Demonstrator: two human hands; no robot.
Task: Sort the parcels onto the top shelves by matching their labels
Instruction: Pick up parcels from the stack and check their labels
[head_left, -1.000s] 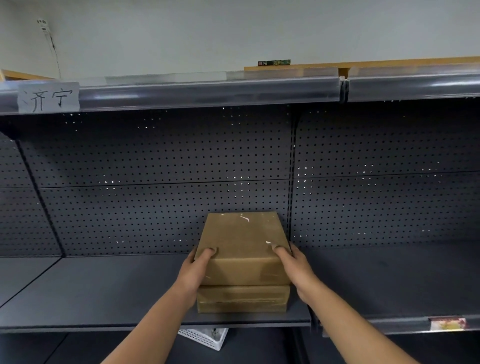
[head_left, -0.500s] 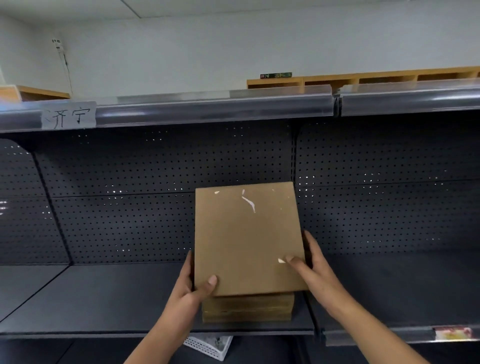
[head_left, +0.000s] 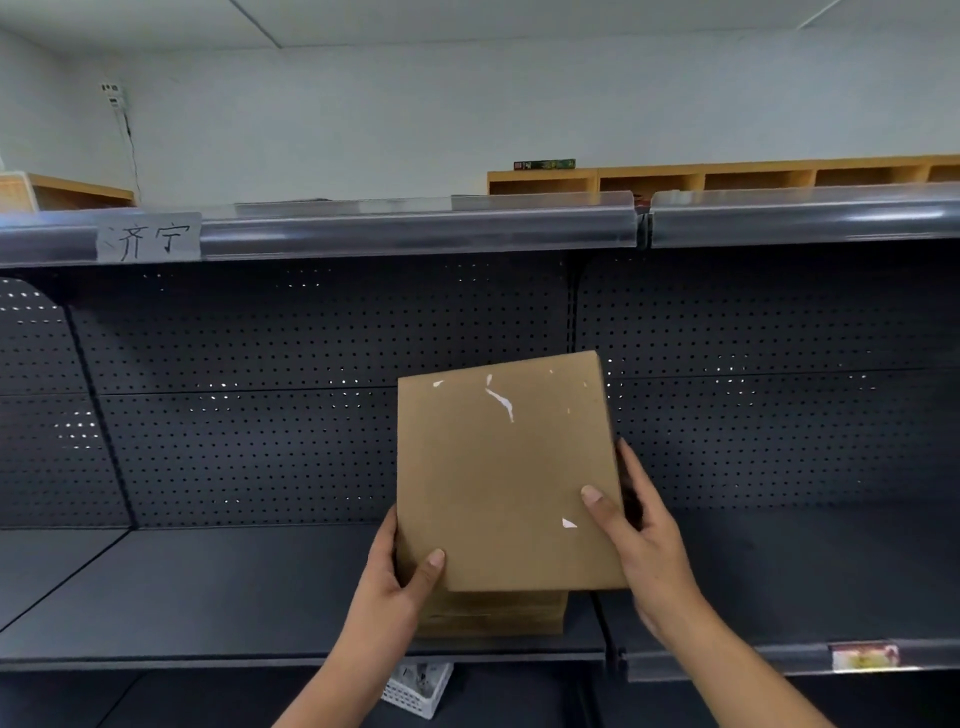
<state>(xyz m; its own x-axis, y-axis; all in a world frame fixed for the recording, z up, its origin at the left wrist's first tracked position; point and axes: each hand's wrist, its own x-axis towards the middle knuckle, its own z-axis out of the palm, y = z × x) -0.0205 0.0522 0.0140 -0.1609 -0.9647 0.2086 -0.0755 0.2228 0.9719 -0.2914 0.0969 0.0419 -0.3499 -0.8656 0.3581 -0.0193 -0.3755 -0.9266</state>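
I hold a flat brown cardboard parcel (head_left: 498, 478) tilted up on edge, its broad plain face toward me with a few white scuffs; no label shows on this face. My left hand (head_left: 397, 587) grips its lower left corner, thumb on the front. My right hand (head_left: 636, 540) grips its right edge, thumb on the front. Below it a second brown parcel (head_left: 493, 613) lies flat on the dark middle shelf (head_left: 208, 597). The top shelf (head_left: 415, 228) runs above, with a handwritten paper label (head_left: 148, 238) on its front rail at the left.
Dark perforated back panels (head_left: 260, 415) close the shelf bay. A divider post (head_left: 608, 623) splits the left and right bays. A small coloured tag (head_left: 865, 657) sits on the right shelf rail. A white plastic basket (head_left: 415, 688) is below. Wooden cubbies (head_left: 727, 176) stand behind.
Both hands lifted the upper parcel off the lower one and tipped it upright. My view also rose, showing more of the top shelf and ceiling.
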